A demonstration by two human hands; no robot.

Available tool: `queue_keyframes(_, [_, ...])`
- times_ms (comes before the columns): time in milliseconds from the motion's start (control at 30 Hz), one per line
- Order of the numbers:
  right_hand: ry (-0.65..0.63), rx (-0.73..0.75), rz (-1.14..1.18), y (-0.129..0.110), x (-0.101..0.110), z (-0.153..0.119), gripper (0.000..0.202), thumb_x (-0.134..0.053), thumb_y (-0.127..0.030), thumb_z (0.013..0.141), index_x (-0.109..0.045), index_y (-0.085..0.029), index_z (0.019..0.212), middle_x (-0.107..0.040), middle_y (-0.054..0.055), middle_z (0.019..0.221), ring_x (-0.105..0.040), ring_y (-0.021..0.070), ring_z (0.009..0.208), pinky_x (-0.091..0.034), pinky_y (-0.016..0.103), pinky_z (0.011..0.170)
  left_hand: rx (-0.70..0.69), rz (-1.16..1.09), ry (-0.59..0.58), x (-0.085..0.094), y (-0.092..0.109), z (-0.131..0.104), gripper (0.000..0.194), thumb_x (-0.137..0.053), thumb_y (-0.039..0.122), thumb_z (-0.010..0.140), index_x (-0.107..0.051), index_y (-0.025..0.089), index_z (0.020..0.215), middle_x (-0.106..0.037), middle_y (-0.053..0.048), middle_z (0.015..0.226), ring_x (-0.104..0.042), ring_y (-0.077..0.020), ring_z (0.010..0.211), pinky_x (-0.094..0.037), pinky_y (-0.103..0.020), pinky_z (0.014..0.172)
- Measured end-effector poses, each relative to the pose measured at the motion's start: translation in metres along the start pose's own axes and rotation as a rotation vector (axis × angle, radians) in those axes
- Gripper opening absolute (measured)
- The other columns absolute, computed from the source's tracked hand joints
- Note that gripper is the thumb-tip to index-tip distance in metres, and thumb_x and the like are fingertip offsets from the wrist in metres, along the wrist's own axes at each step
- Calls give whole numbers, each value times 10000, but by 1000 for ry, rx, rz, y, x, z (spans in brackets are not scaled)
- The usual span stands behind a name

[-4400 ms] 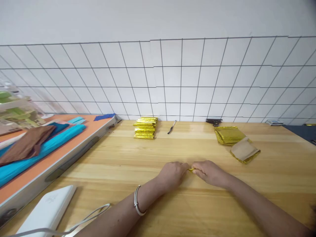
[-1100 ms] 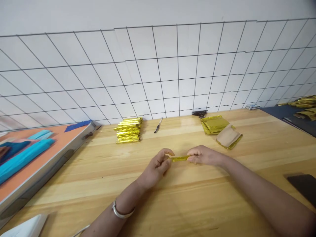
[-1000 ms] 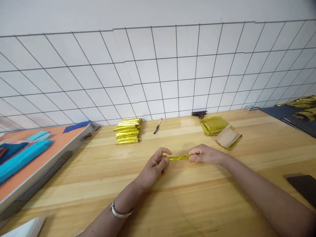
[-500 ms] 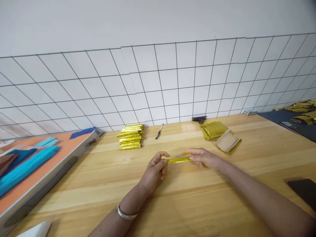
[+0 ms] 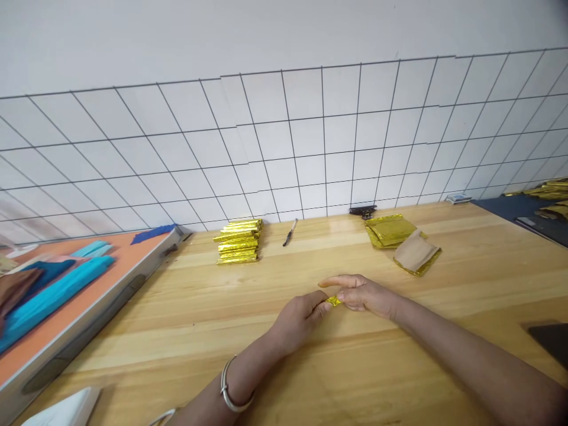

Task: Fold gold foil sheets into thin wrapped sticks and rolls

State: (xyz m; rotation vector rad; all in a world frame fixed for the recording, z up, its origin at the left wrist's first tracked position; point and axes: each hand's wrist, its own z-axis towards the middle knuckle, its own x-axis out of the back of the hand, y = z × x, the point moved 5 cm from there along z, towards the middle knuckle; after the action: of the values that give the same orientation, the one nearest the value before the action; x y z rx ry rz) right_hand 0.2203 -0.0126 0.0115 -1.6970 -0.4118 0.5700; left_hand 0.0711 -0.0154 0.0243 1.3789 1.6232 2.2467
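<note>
Over the middle of the wooden table, my left hand (image 5: 302, 319) and my right hand (image 5: 361, 294) meet at a narrow folded strip of gold foil (image 5: 333, 301). Both hands are closed on it, thumbs pressing against the fingers, and only a short piece shows between them. My right index finger stretches out above the strip. Beyond my left hand lies a stack of similar folded gold foil strips (image 5: 239, 241). Past my right hand are flat gold foil pieces (image 5: 388, 229) and a brown-faced piece with gold edges (image 5: 417, 253).
A pen (image 5: 290, 232) and a black clip (image 5: 362, 211) lie near the gridded wall (image 5: 306, 142). On the left, an orange-topped surface (image 5: 128, 260) with a raised edge carries coloured cloths (image 5: 57, 302). A white object (image 5: 66, 409) sits front left, a dark one (image 5: 550, 340) at right.
My left hand has slid right along the gold foil strip, turning over, and now nearly touches my right hand. Less foil shows between them. The camera view has shifted slightly.
</note>
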Motion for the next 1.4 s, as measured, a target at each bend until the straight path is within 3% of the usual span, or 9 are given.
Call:
queue_keyframes(200, [31,16,20,1,1,1,457,-601,-278,747,-542,-180,1189,-367,-79,505,-263,57,435,-186,220,423,67,-28,39,-6,-11,1,318,-352,424,900,-454,177,728,-448,24,634,-385,-111,582,-270,-214,543])
queue_keyframes(533, [127,48,31,4,2,3,378,-565,-281,766,-582,-158,1123,-332,-89,447,-257,63,417,-227,215,426,89,-114,55,-7,-10,2,340,-346,439,900,-472,169,737,-464,11,660,-400,-122,622,-303,-229,589])
queue_keyframes(867, [117,68,-42,3,10,3,385,-551,-284,776,-569,-147,1135,-388,-86,428,-310,67,394,-267,214,445,60,-232,-24,-4,-8,1,341,-341,451,904,-437,167,743,-362,32,650,-329,-99,595,-287,-220,557])
queue_keyframes(1100, [218,84,-40,7,20,4,323,-563,-286,762,-605,-141,1048,-367,-90,405,-295,67,382,-253,209,423,92,-267,-74,-3,-11,2,361,-344,473,898,-403,167,718,-354,36,639,-317,-94,586,-281,-213,539])
queue_keyframes(1400, [129,100,-173,1,20,1,329,-540,-343,810,-577,-155,1077,-489,-54,478,-385,85,455,-264,219,471,102,-219,-40,-2,-14,3,339,-360,448,888,-432,164,719,-356,46,618,-333,-91,577,-289,-205,539])
